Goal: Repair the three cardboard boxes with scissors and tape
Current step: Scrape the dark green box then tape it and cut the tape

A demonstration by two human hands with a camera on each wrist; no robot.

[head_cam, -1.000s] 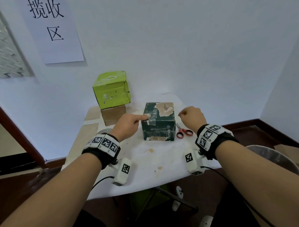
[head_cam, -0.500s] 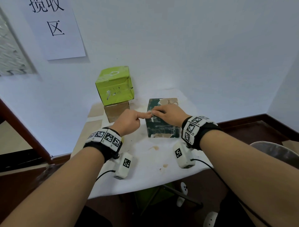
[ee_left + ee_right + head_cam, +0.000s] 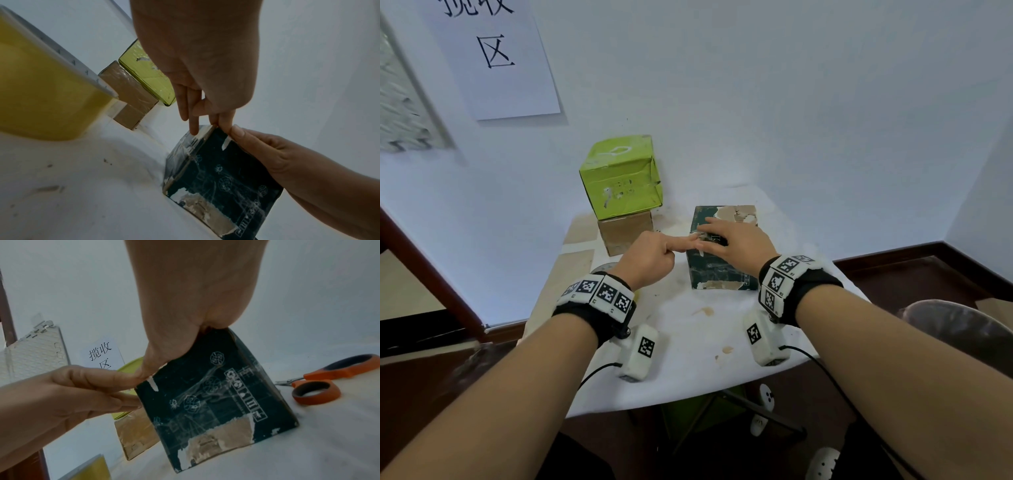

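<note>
Right hand (image 3: pixel 732 238) now flat, fingers extended, on dark green box (image 3: pixel 722 274); I see left hand (image 3: pixel 650 255) forefinger pressing clear tape (image 3: pixel 697 235) at corner, holding nothing. Smoothing underway.

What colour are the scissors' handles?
Orange with dark grey inner lining on the scissors; clearest in the right wrist view.

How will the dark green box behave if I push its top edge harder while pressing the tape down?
The dark green box sits flat on the white table cover, so it probably slides rather than tips. Its torn, peeled print suggests soft, worn cardboard that may dent. The right hand spread on top should steady it against the left hand.
</note>
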